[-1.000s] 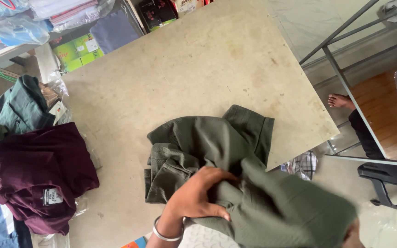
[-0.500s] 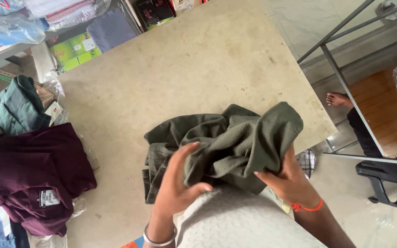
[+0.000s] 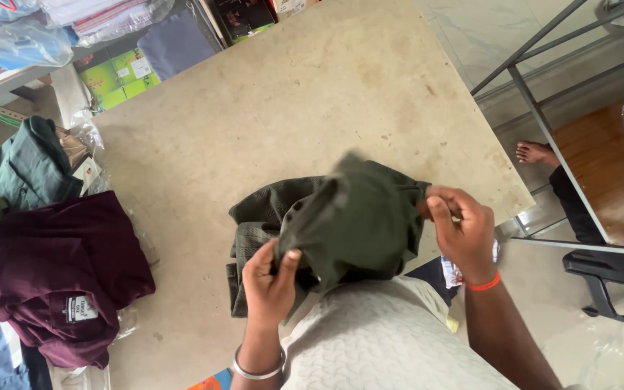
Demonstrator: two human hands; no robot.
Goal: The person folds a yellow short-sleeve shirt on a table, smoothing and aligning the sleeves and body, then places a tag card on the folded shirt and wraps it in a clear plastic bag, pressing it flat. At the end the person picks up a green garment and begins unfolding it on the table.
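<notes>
My left hand [image 3: 270,278] and right hand [image 3: 460,220] lift a dark green garment [image 3: 344,220] above the near edge of the table [image 3: 290,94]. My left fingers are pinched shut on a fold at the garment's lower left, and my right fingers are closed on its right edge; the cloth bunches between them while its lower part lies on the tabletop. A maroon shirt [image 3: 52,271] with a label lies at the table's left edge, well apart from the garment. A dark teal garment [image 3: 27,166] sits just behind the shirt, near the far left corner.
</notes>
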